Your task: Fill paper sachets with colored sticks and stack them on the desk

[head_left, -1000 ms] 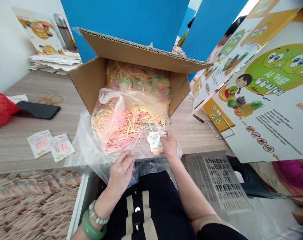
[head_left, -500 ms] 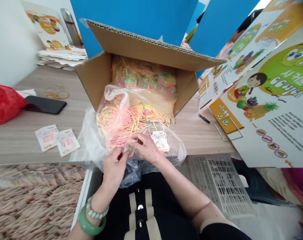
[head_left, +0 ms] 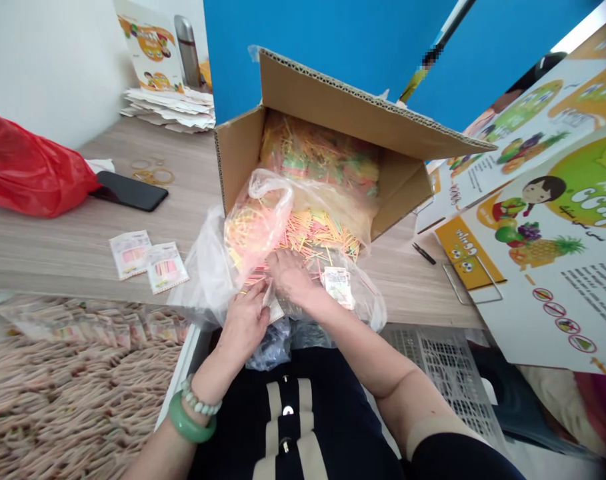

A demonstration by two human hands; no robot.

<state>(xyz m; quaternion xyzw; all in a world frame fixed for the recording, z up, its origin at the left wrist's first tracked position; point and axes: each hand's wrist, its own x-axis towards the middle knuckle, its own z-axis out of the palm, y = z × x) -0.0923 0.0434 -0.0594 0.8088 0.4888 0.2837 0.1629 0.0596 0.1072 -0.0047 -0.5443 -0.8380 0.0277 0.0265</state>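
Note:
My left hand (head_left: 245, 321) is closed on a small clear plastic packet (head_left: 276, 311) with a white printed part, partly hidden by the fingers. Just beside it, my right hand (head_left: 291, 279) lies over a heap of thin pink, yellow and green sticks (head_left: 310, 233), fingers stretched out onto them. The sticks spill from a large clear plastic bag (head_left: 205, 267) at the mouth of an open cardboard box (head_left: 240, 153). To the right of my right hand, a few printed packets (head_left: 337, 287) rest on the plastic.
Two filled packets (head_left: 167, 268), a black phone (head_left: 130, 191), rubber bands (head_left: 153, 175) and a red bag (head_left: 37, 167) occupy the table's left. At right are tweezers (head_left: 423, 253) and printed cartons (head_left: 537, 247). Many packets (head_left: 83, 400) fill a container below left.
My right hand has left the small packet and moved up onto the sticks. My left hand still holds the packet. The view has shifted left, so the scene sits further right.

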